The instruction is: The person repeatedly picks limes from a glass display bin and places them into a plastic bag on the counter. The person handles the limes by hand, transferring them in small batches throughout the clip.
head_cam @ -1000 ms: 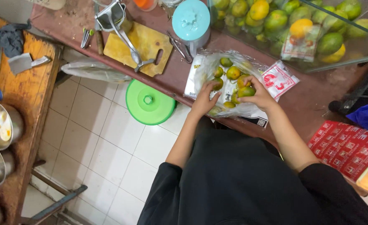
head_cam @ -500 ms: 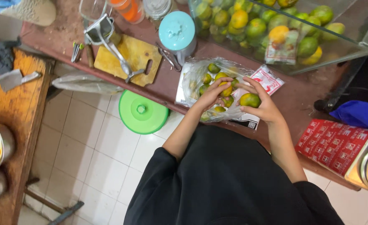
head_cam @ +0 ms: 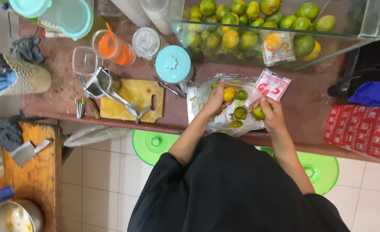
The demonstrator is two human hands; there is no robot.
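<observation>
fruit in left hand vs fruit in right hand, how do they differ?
The left hand grips a mostly orange-yellow citrus fruit; the right hand grips a greener citrus fruit. The left one sits higher over the clear plastic bag, the right one at its edge. Both are small and round.

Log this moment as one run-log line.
left hand: holds yellow citrus | right hand: holds green citrus | both over plastic bag of fruit on counter | cutting board left
</observation>
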